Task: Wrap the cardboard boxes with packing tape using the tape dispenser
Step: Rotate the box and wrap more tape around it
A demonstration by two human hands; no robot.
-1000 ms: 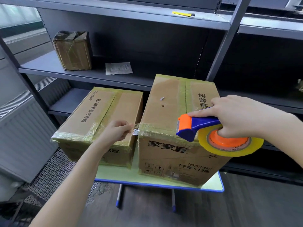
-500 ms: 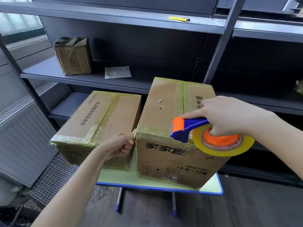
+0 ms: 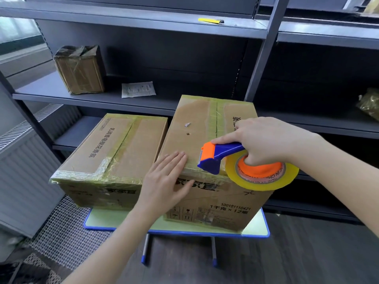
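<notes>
Left hand is pressing flat, fingers spread, on the taller box's near-left corner; right hand is gripping the tape dispenser.

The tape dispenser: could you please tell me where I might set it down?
Free: the top of the low box, and the shelf right of the paper slip. Crowded: both boxes cover the small table but for a thin front strip; the left hand and the right hand with the tape dispenser occupy the near end of the tall box.
</notes>
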